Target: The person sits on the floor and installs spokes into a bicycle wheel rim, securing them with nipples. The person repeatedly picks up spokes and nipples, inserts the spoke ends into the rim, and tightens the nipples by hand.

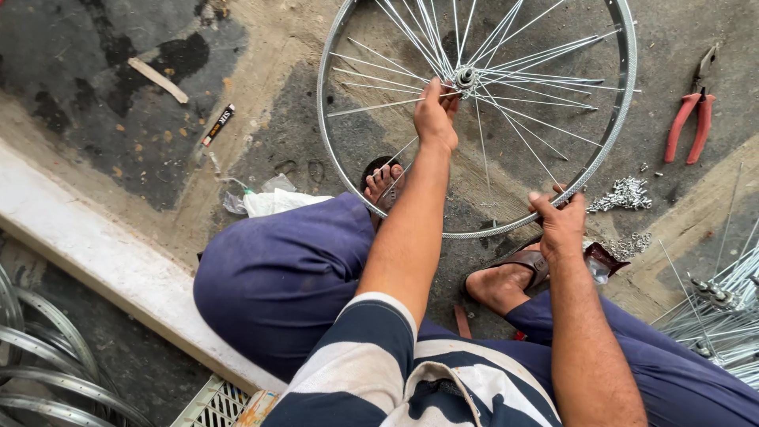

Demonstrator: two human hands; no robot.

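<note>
Wheel rim (pixel 624 95): right hand (pixel 563 225) grips it; left hand (pixel 435 115) pinches a spoke (pixel 379 105).

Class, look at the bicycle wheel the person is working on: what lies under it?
Under the wheel rim you can see stained concrete floor through the spokes, and the toes of one sandalled foot. The left hand at the hub hides the floor beneath it.

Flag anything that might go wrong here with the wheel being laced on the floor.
Loose spokes splay unevenly from the hub where the left hand works; one could bend or slip out. The right hand alone steadies the rim, which might tip. Sandalled feet sit under the spoke ends.
</note>
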